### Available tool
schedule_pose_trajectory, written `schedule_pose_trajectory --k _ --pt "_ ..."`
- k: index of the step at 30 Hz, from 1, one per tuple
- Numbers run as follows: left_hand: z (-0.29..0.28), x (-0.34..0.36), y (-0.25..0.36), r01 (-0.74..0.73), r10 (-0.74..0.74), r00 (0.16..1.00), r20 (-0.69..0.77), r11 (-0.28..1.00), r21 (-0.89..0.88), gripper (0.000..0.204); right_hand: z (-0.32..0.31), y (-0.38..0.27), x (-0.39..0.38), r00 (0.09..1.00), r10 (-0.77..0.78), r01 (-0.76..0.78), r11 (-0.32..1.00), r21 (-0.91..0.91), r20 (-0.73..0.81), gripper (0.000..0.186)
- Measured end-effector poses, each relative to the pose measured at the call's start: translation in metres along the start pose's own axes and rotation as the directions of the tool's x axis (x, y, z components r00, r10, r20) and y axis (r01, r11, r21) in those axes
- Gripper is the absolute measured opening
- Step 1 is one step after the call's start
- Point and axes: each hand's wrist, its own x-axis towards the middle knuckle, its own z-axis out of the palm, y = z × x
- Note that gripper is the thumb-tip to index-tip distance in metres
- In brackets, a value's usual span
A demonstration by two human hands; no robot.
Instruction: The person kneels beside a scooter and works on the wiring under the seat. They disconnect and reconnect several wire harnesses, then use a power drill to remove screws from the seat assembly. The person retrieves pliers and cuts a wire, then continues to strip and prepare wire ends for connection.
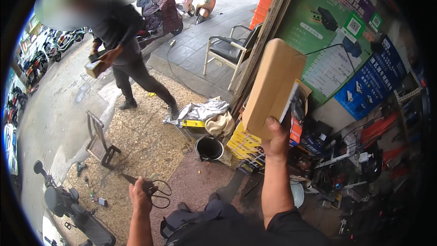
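Note:
My right hand (276, 142) is raised and wrapped round the lower end of a long brown cardboard box (275, 84), its thumb lying across the near face. The box tilts upward, away from me. Lower and to the left, my left hand (140, 196) is closed on a dark object (148, 186) with a looped black cable (163, 194) hanging off its right side. Its exact kind is too small to make out. Behind the cardboard box, its right side partly covers an open carton (302, 94) with dark items in it.
A black bucket (209, 147) stands on the floor near stacked yellow boxes (246, 145). Further left are a small metal-framed stand (98, 139) and a scooter (79, 212). Another person (123, 41) walks past holding a small box (94, 68). Parts clutter the right side.

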Motion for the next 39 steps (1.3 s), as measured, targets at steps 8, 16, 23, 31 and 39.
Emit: schedule_pose_trajectory --k 8,16,23,31,39 --pt "0.007 -0.032 -0.004 -0.079 0.069 0.99 -0.122 0.994 -0.081 0.016 -0.009 0.0 0.024 0.981 0.164 -0.184 0.959 0.217 0.108 0.095" --pt "0.002 -0.039 -0.01 -0.14 0.115 0.966 -0.231 0.986 -0.095 0.015 -0.001 0.026 0.026 0.955 0.193 -0.223 0.968 0.115 0.226 0.089" --pt "-0.01 -0.039 -0.004 -0.13 0.103 0.965 -0.24 0.986 -0.101 0.015 0.031 0.048 0.009 0.929 0.237 -0.288 0.945 0.154 0.284 0.091" --pt "-0.055 -0.035 -0.001 -0.156 0.113 0.963 -0.243 0.974 -0.164 0.016 0.078 0.075 -0.018 0.824 0.385 -0.492 0.85 0.186 0.416 0.076" --pt "-0.113 -0.029 0.0 -0.145 0.097 0.95 -0.296 0.979 -0.146 0.019 0.114 0.105 -0.045 0.688 0.544 -0.688 0.7 0.193 0.481 0.072"
